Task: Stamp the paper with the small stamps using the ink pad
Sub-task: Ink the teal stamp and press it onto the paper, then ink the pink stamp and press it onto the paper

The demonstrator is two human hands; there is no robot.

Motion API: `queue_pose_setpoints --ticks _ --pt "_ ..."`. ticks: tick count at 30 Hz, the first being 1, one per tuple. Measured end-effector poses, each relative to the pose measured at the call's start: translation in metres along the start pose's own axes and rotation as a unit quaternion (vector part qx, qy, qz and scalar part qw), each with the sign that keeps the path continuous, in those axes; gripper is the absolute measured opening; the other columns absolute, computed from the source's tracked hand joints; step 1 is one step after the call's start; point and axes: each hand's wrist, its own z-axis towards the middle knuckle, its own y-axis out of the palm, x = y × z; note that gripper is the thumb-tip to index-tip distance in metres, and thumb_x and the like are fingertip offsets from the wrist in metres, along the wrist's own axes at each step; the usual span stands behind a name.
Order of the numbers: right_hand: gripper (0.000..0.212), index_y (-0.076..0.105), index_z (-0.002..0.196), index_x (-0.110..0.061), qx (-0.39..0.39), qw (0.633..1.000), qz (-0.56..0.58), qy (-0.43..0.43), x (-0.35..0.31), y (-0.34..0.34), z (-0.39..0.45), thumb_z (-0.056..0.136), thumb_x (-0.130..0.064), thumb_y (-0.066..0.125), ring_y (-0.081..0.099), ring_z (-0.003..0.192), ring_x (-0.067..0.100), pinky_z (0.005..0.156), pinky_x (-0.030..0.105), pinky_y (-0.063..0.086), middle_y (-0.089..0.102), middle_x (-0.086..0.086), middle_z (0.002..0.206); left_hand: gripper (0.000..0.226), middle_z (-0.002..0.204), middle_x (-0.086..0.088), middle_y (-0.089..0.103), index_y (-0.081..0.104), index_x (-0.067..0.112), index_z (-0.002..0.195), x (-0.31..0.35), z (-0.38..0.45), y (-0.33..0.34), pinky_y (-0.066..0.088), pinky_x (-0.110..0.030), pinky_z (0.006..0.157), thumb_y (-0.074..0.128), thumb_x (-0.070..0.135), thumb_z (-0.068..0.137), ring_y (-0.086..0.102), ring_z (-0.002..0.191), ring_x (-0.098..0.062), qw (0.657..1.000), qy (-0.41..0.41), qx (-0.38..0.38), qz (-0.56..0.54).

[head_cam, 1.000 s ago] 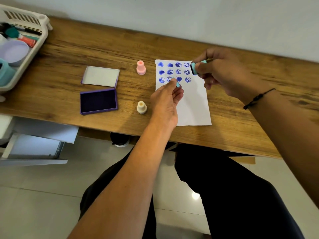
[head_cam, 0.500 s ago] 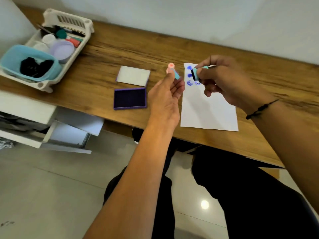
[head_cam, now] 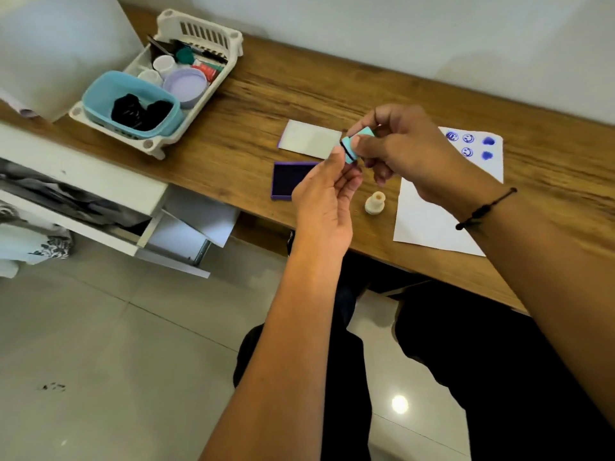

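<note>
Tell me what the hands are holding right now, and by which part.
The right hand pinches a small teal stamp by its body, above the desk. The left hand has its fingertips at the stamp's dark-rimmed end; what they grip cannot be told.

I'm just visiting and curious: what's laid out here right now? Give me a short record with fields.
setting: wooden desk against a pale wall
right hand: holds a small teal stamp above the desk
left hand: fingertips at the stamp's dark end
ink pad: open, with its lid lying behind it
paper: blue prints near its far edge, partly hidden by the right hand
cream stamp: standing on the desk beside the paper
basket: far left, holding a teal tub and small items
</note>
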Motion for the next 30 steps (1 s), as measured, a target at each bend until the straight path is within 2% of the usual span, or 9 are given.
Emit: queue_pose_setpoints --ticks 7,10,12,14,16,20,24,27,30 --pt "0.005 0.063 0.09 -0.012 -0.002 0.994 -0.097 -0.06 -0.004 0.005 -0.003 0.086 -0.015 0.061 0.05 0.038 0.007 0.043 0.024 0.045 0.062 -0.001 0.064 0.014 0.064 -0.006 0.062 0.063 0.004 0.082 0.01 0.009 -0.009 0.05 -0.016 0.052 0.058 0.016 0.086 0.055 0.056 -0.01 0.998 0.008 -0.04 0.057" --pt "0.006 0.063 0.089 -0.011 -0.024 0.988 -0.138 -0.07 0.002 0.001 0.002 0.085 -0.016 0.063 0.052 0.037 0.001 0.039 0.017 0.043 0.06 -0.004 0.063 0.019 0.068 -0.006 0.061 0.064 0.007 0.08 0.01 0.016 -0.011 0.048 -0.02 0.058 0.06 0.025 0.085 0.054 0.058 -0.011 0.985 0.009 -0.04 0.168" --pt "0.014 0.064 0.094 -0.006 -0.031 0.969 -0.236 -0.073 0.018 -0.001 0.01 0.084 -0.015 0.062 0.059 0.056 0.001 0.047 0.018 0.043 0.064 0.002 0.074 0.026 0.07 -0.004 0.059 0.063 0.01 0.076 0.007 0.021 -0.01 0.047 -0.028 0.068 0.06 0.035 0.083 0.052 0.063 -0.014 0.958 0.005 0.008 0.285" --pt "0.02 0.06 0.1 -0.002 -0.015 0.923 -0.379 -0.068 0.038 -0.004 0.019 0.085 -0.016 0.059 0.06 0.082 0.022 0.062 0.028 0.039 0.064 0.017 0.095 0.031 0.066 -0.002 0.055 0.059 0.011 0.07 0.004 0.024 -0.008 0.047 -0.029 0.068 0.058 0.039 0.083 0.051 0.063 -0.014 0.942 0.0 0.069 0.328" --pt "0.023 0.057 0.104 0.001 -0.018 0.884 -0.464 -0.059 0.053 -0.005 0.026 0.088 -0.015 0.055 0.059 0.088 0.035 0.067 0.037 0.047 0.063 0.024 0.102 0.029 0.062 -0.001 0.054 0.059 0.011 0.068 0.003 0.027 -0.007 0.045 -0.025 0.06 0.057 0.036 0.084 0.051 0.059 -0.013 0.942 0.004 0.093 0.321" --pt "0.025 0.056 0.106 0.001 -0.042 0.846 -0.524 -0.09 0.055 -0.002 0.035 0.089 -0.016 0.053 0.06 0.085 0.038 0.073 0.046 0.055 0.063 0.026 0.1 0.02 0.064 -0.002 0.06 0.063 0.01 0.072 0.002 0.031 -0.005 0.048 -0.019 0.052 0.058 0.024 0.085 0.056 0.058 -0.011 0.956 -0.014 0.073 0.282" --pt "0.035 0.06 0.1 -0.006 -0.004 0.87 -0.485 -0.086 0.038 -0.02 0.047 0.084 -0.037 0.059 0.053 0.081 0.026 0.065 0.031 0.039 0.063 0.016 0.092 0.014 0.065 -0.002 0.061 0.064 0.009 0.076 0.003 0.032 -0.002 0.049 -0.016 0.048 0.058 0.018 0.085 0.056 0.057 -0.009 0.966 -0.023 0.076 0.247" --pt "0.039 0.059 0.102 -0.003 0.09 0.873 -0.471 -0.083 0.03 -0.036 0.068 0.084 -0.037 0.058 0.057 0.091 0.038 0.07 0.037 0.042 0.064 0.023 0.097 0.01 0.069 -0.004 0.062 0.065 0.008 0.081 0.003 0.032 0.001 0.05 -0.016 0.05 0.059 0.015 0.085 0.057 0.058 -0.009 0.969 -0.035 0.081 0.229" --pt "0.036 0.06 0.106 -0.001 0.02 0.859 -0.51 -0.043 0.033 -0.03 0.081 0.084 -0.029 0.06 0.057 0.097 0.039 0.075 0.037 0.045 0.064 0.025 0.106 0.008 0.071 -0.005 0.063 0.065 0.008 0.082 0.002 0.031 0.002 0.052 -0.018 0.055 0.059 0.013 0.084 0.058 0.06 -0.01 0.973 -0.044 0.079 0.214"
